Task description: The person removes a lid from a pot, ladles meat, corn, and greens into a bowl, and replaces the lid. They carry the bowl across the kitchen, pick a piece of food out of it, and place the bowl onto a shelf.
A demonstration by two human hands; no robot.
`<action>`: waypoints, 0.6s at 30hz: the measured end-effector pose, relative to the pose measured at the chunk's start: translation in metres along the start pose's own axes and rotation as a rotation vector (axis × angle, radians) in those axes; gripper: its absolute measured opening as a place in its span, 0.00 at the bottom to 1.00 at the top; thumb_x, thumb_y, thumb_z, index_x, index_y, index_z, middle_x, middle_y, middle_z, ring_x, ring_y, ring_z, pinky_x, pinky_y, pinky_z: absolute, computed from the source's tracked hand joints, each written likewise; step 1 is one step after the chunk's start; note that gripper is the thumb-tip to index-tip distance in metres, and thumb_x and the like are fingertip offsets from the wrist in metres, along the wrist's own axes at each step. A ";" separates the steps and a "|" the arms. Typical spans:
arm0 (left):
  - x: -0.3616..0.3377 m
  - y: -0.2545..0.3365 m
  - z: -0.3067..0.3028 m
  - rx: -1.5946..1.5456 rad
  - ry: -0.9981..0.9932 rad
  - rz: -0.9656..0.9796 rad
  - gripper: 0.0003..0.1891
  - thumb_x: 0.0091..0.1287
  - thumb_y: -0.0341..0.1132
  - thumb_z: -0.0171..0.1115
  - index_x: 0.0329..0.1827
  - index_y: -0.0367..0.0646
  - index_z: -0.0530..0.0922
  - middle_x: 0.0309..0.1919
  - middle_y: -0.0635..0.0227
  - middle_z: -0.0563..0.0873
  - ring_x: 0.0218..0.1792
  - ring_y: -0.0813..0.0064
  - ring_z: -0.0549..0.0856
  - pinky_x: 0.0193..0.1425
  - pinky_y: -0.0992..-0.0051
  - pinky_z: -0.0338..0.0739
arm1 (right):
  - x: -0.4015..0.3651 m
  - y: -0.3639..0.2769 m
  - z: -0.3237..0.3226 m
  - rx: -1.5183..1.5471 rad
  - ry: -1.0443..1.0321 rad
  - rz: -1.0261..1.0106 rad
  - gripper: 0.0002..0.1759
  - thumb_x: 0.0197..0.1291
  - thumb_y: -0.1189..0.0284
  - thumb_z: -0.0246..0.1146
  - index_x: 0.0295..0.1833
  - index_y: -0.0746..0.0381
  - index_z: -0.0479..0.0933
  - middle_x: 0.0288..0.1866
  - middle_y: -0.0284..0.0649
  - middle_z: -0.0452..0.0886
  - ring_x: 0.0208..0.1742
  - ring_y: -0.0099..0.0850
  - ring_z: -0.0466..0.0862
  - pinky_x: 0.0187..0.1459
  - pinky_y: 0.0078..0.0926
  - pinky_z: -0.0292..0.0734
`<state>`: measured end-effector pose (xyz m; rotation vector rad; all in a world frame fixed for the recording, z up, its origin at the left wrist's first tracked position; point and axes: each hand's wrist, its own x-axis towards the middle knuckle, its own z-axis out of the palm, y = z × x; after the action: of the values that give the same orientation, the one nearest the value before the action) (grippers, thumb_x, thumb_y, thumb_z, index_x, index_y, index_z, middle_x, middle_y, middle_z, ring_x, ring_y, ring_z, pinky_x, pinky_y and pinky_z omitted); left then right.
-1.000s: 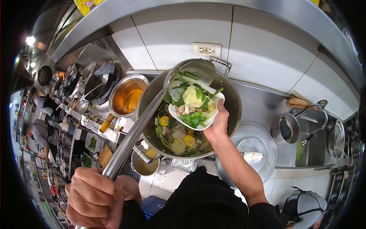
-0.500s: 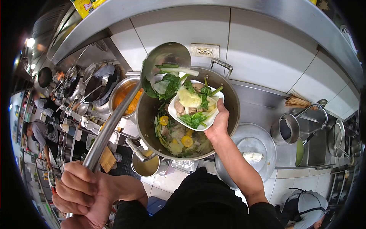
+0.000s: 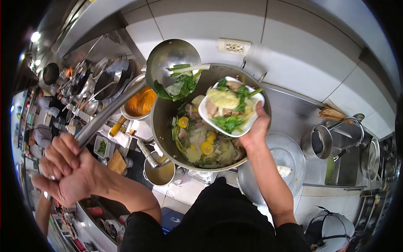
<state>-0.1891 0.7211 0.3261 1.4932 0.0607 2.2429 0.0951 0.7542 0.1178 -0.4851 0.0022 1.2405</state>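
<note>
My left hand (image 3: 69, 170) is closed round the long metal handle of a big ladle (image 3: 168, 52). The ladle's bowl is over the left rim of a large pot (image 3: 161, 138), with leafy greens and pale stalks (image 3: 183, 86) in it. In my right hand (image 3: 257, 128) is a white square bowl (image 3: 240, 133), tilted above the pot's right side. Meat pieces, greens and a pale cabbage leaf (image 3: 222, 99) fill that bowl. Inside the pot, corn rounds (image 3: 207, 148), greens and meat lie in broth.
Left of the pot stand a basin of orange liquid (image 3: 140, 102) and a smaller pot of broth (image 3: 160, 173). A large round metal lid (image 3: 273, 147) lies to the right, before a sink (image 3: 346, 168) with a saucepan (image 3: 315, 143). A person (image 3: 331, 229) bends at lower right; others work far left.
The ladle has drawn back to the left, away from the bowl, with greens still in it. My right hand and the bowl have shifted right. My left hand has moved up and left.
</note>
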 end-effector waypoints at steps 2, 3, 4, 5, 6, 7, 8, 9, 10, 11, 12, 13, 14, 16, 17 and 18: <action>0.003 -0.014 -0.008 0.043 -0.048 -0.038 0.25 0.70 0.52 0.51 0.15 0.51 0.63 0.08 0.74 0.60 0.10 0.78 0.57 0.20 0.73 0.55 | 0.009 -0.007 -0.009 0.028 -0.019 -0.017 0.28 0.74 0.56 0.40 0.66 0.65 0.65 0.65 0.48 0.72 0.65 0.45 0.72 0.67 0.43 0.64; 0.002 -0.022 -0.013 0.018 -0.149 -0.075 0.25 0.71 0.53 0.48 0.16 0.51 0.63 0.09 0.74 0.60 0.10 0.78 0.57 0.21 0.74 0.56 | 0.013 -0.010 -0.012 0.042 -0.027 -0.023 0.28 0.74 0.56 0.39 0.66 0.66 0.64 0.65 0.49 0.71 0.65 0.45 0.71 0.67 0.44 0.64; 0.000 -0.029 -0.018 -0.009 -0.248 -0.112 0.26 0.73 0.54 0.46 0.16 0.50 0.63 0.09 0.74 0.60 0.11 0.79 0.58 0.22 0.74 0.58 | 0.015 -0.012 -0.014 0.056 -0.036 -0.030 0.27 0.74 0.57 0.39 0.66 0.66 0.64 0.65 0.49 0.71 0.65 0.45 0.71 0.68 0.44 0.63; -0.005 -0.039 -0.019 -0.012 -0.289 -0.135 0.26 0.73 0.54 0.44 0.17 0.49 0.63 0.10 0.74 0.61 0.12 0.79 0.58 0.22 0.74 0.58 | 0.016 -0.015 -0.016 0.045 -0.032 -0.034 0.27 0.74 0.57 0.39 0.66 0.66 0.64 0.65 0.49 0.71 0.65 0.46 0.71 0.68 0.45 0.63; -0.012 -0.050 -0.016 -0.018 -0.329 -0.158 0.27 0.74 0.54 0.43 0.18 0.48 0.63 0.10 0.74 0.61 0.12 0.79 0.59 0.23 0.75 0.59 | 0.015 -0.018 -0.013 0.034 -0.028 -0.040 0.27 0.74 0.57 0.39 0.66 0.66 0.64 0.66 0.49 0.70 0.65 0.46 0.71 0.68 0.45 0.63; -0.018 -0.057 -0.017 -0.025 -0.370 -0.183 0.27 0.75 0.54 0.41 0.18 0.48 0.63 0.11 0.74 0.62 0.13 0.79 0.59 0.23 0.75 0.59 | 0.015 -0.019 -0.012 0.023 -0.023 -0.048 0.27 0.74 0.58 0.38 0.66 0.66 0.64 0.66 0.49 0.70 0.65 0.46 0.70 0.68 0.46 0.63; -0.023 -0.063 -0.021 -0.041 -0.395 -0.220 0.27 0.75 0.54 0.41 0.19 0.47 0.63 0.12 0.73 0.62 0.13 0.79 0.60 0.23 0.75 0.59 | 0.017 -0.019 -0.013 0.033 -0.042 -0.041 0.27 0.74 0.58 0.38 0.66 0.66 0.64 0.66 0.49 0.70 0.65 0.46 0.70 0.68 0.46 0.63; -0.029 -0.070 -0.024 -0.063 -0.418 -0.260 0.27 0.75 0.54 0.40 0.19 0.47 0.62 0.12 0.73 0.62 0.14 0.79 0.60 0.23 0.75 0.59 | 0.018 -0.019 -0.016 0.043 -0.058 -0.039 0.27 0.74 0.57 0.38 0.67 0.66 0.64 0.66 0.49 0.70 0.66 0.46 0.70 0.68 0.46 0.63; -0.034 -0.075 -0.025 -0.088 -0.439 -0.302 0.27 0.76 0.54 0.39 0.20 0.46 0.62 0.13 0.73 0.63 0.14 0.79 0.60 0.23 0.75 0.59 | 0.020 -0.021 -0.019 0.048 -0.072 -0.039 0.27 0.74 0.57 0.38 0.67 0.66 0.64 0.66 0.50 0.70 0.66 0.46 0.70 0.68 0.46 0.63; -0.039 -0.079 -0.028 -0.094 -0.455 -0.322 0.26 0.76 0.54 0.39 0.21 0.46 0.61 0.14 0.72 0.64 0.15 0.79 0.61 0.23 0.75 0.59 | 0.023 -0.021 -0.023 0.022 -0.066 -0.038 0.27 0.74 0.58 0.38 0.67 0.66 0.64 0.66 0.49 0.70 0.66 0.46 0.70 0.68 0.46 0.62; -0.044 -0.082 -0.028 -0.095 -0.431 -0.343 0.26 0.76 0.54 0.39 0.21 0.46 0.61 0.14 0.72 0.64 0.15 0.79 0.61 0.23 0.75 0.59 | 0.023 -0.021 -0.024 0.016 -0.061 -0.048 0.27 0.74 0.58 0.38 0.67 0.66 0.64 0.65 0.49 0.70 0.65 0.46 0.70 0.68 0.46 0.62; -0.051 -0.083 -0.027 -0.094 -0.404 -0.363 0.26 0.76 0.54 0.39 0.21 0.46 0.62 0.14 0.72 0.64 0.15 0.79 0.61 0.23 0.75 0.59 | 0.022 -0.021 -0.023 0.008 -0.057 -0.055 0.27 0.74 0.58 0.39 0.67 0.66 0.64 0.65 0.49 0.70 0.65 0.46 0.70 0.68 0.46 0.62; -0.059 -0.083 -0.027 -0.089 -0.374 -0.381 0.26 0.76 0.54 0.39 0.21 0.46 0.62 0.14 0.73 0.64 0.15 0.79 0.61 0.23 0.75 0.59 | 0.022 -0.021 -0.022 -0.003 -0.055 -0.058 0.27 0.74 0.58 0.39 0.67 0.66 0.64 0.65 0.49 0.71 0.65 0.45 0.70 0.68 0.45 0.62; -0.077 -0.080 -0.028 -0.104 -0.347 -0.422 0.26 0.75 0.54 0.40 0.23 0.46 0.63 0.15 0.72 0.66 0.16 0.78 0.64 0.24 0.75 0.61 | 0.020 -0.020 -0.023 -0.029 -0.029 -0.070 0.27 0.74 0.58 0.39 0.67 0.66 0.64 0.65 0.48 0.71 0.65 0.45 0.71 0.68 0.45 0.62; -0.086 -0.077 -0.027 -0.109 -0.338 -0.441 0.26 0.75 0.55 0.40 0.23 0.46 0.64 0.16 0.72 0.67 0.16 0.78 0.65 0.24 0.75 0.62 | 0.020 -0.020 -0.022 -0.040 -0.020 -0.076 0.27 0.74 0.58 0.39 0.66 0.66 0.64 0.65 0.48 0.71 0.65 0.45 0.71 0.68 0.45 0.62; -0.093 -0.075 -0.028 -0.113 -0.330 -0.460 0.26 0.75 0.55 0.41 0.24 0.46 0.64 0.16 0.71 0.68 0.16 0.78 0.65 0.25 0.75 0.62 | 0.019 -0.020 -0.021 -0.053 -0.010 -0.080 0.27 0.74 0.58 0.39 0.66 0.66 0.64 0.65 0.48 0.71 0.65 0.45 0.71 0.68 0.45 0.63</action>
<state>-0.1591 0.7587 0.2134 1.5785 0.1561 1.6001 0.1255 0.7592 0.1008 -0.5206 -0.0582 1.1669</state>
